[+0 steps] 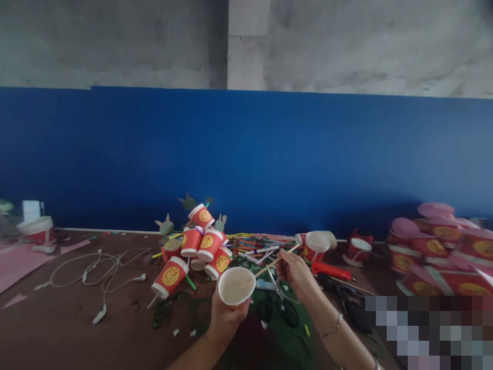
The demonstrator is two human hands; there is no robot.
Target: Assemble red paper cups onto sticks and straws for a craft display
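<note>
My left hand (225,321) is wrapped round a paper cup (236,287), whose white inside faces me. My right hand (299,275) pinches a thin wooden stick (265,269). The stick's lower end meets the right side of the cup's rim in the picture; whether it touches, I cannot tell. Just behind the cup, several red paper cups (210,244) with yellow round prints lie in a heap, with sticks and grey-green animal-shaped cutouts (166,226) on them. Below my right hand lie scissors (283,304) with black handles, partly over green scraps.
Colourful pipe cleaners or straws (250,241) lie along the back by the blue partition (246,159). A red-handled tool (333,271) is to the right, and stacked red-and-pink cups (435,249) stand farther right. White earphones (102,311) and pink paper (23,264) lie on the left.
</note>
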